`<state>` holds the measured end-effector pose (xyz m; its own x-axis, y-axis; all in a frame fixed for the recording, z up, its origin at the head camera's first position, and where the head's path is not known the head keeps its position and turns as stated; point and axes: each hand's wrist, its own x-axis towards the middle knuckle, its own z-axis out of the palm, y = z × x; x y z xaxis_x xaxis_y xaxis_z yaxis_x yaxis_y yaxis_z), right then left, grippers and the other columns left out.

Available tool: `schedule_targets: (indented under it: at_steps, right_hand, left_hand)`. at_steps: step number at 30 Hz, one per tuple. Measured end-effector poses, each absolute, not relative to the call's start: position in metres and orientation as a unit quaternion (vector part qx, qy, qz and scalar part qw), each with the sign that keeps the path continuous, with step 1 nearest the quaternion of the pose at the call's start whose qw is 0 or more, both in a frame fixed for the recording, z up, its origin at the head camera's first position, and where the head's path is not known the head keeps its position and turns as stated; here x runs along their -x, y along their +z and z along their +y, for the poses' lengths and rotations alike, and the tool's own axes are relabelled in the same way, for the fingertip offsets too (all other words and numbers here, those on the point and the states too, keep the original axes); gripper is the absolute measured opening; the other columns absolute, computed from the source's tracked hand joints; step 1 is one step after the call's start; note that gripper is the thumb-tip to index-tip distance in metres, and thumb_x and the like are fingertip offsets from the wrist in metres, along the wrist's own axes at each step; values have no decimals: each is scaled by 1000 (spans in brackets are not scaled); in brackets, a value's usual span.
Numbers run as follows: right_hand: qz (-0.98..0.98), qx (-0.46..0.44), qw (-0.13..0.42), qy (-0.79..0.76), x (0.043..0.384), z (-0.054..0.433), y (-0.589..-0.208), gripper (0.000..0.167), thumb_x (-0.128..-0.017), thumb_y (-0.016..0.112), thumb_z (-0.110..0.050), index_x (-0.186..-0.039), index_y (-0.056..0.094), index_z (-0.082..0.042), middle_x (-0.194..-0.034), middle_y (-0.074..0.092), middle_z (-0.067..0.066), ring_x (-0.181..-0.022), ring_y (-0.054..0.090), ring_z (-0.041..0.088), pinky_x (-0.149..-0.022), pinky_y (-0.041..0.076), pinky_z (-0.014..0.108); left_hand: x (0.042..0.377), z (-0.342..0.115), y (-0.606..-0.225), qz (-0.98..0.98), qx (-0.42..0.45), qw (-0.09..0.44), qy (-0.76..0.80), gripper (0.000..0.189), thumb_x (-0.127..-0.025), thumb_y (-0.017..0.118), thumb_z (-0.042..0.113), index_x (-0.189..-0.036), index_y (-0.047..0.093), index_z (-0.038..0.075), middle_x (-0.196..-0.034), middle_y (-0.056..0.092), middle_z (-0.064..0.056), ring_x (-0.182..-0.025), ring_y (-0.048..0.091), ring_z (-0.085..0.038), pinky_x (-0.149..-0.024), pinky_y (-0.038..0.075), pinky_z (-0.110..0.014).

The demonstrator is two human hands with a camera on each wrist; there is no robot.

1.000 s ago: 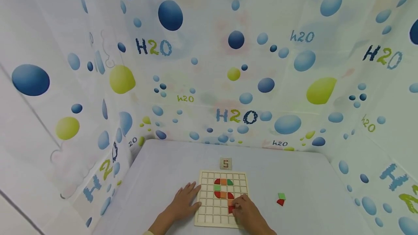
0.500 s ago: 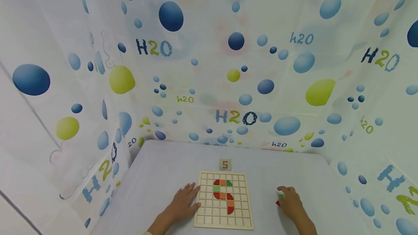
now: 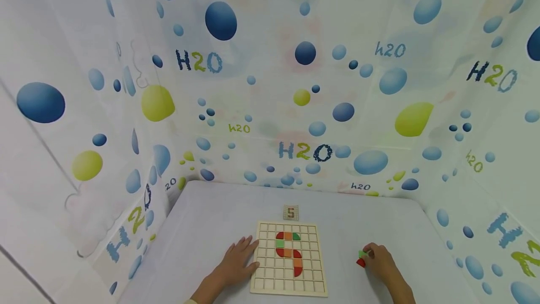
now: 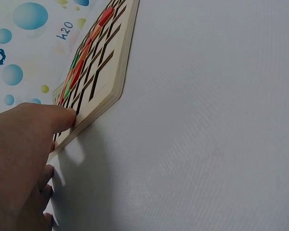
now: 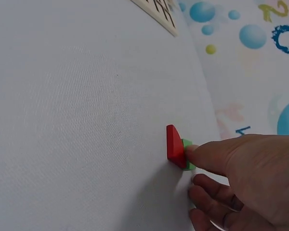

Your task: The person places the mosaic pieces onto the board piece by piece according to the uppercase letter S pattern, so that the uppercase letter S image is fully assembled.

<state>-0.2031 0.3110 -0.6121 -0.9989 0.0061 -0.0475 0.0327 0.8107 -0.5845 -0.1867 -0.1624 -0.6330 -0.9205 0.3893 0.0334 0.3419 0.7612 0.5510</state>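
Observation:
A wooden grid board point(image 3: 274, 273) lies on the table, with several red, orange and green tiles point(image 3: 288, 253) set in its squares in a curving line. At its left edge rests my left hand point(image 3: 236, 262), fingers spread; the left wrist view has the thumb point(image 4: 62, 117) on the board's rim. To the right of the board, my right hand point(image 3: 381, 262) pinches a light green square tile point(image 3: 361, 254) between thumb and index finger. A red rounded tile point(image 5: 173, 143) touches the green one, its flat side towards the right wrist camera.
A small card point(image 3: 291, 212) with a similar coloured figure on a grid lies just behind the board. White cloth covers the table point(image 3: 219, 210). Patterned curtains point(image 3: 261, 107) with blue and green drops hang behind and at both sides.
My right hand has left the red tile at the board's lower right and moved right to the two loose tiles, closing its fingers on the green one. The left hand stays put.

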Motion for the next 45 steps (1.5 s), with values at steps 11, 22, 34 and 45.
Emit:
schedule_targets:
  at_steps: [11, 22, 34, 45]
  right_hand:
    - [946, -16, -12, -324, 211, 312, -618, 16, -97, 70, -9, -105, 67, 6, -95, 65, 17, -90, 64, 29, -78, 56, 48]
    - [940, -17, 19, -339, 208, 311, -613, 29, -89, 78, -6, -112, 68, 8, -103, 65, 20, -95, 65, 32, -83, 57, 50]
    - [944, -7, 16, -330, 216, 309, -619, 24, -91, 77, -3, -111, 69, 6, -106, 63, 18, -93, 63, 26, -78, 56, 40]
    - [944, 19, 10, -330, 217, 292, -622, 24, -94, 74, -1, -114, 67, 9, -106, 62, 20, -95, 64, 28, -84, 59, 48]
  left_hand:
    - [188, -162, -632, 942, -185, 61, 274, 68, -102, 64, 41, -158, 47, 7, -166, 39, -22, -155, 32, -48, -122, 23, -74]
    - [187, -162, -630, 943, -187, 66, 266, 68, -102, 63, 41, -158, 46, 6, -166, 39, -23, -155, 32, -49, -122, 24, -73]
    - [189, -162, -632, 945, -185, 63, 263, 68, -102, 64, 41, -158, 47, 7, -166, 39, -22, -155, 32, -48, -122, 24, -73]
    - [188, -162, -633, 944, -185, 64, 265, 68, -102, 64, 42, -158, 47, 8, -167, 39, -21, -155, 32, -47, -122, 24, -72]
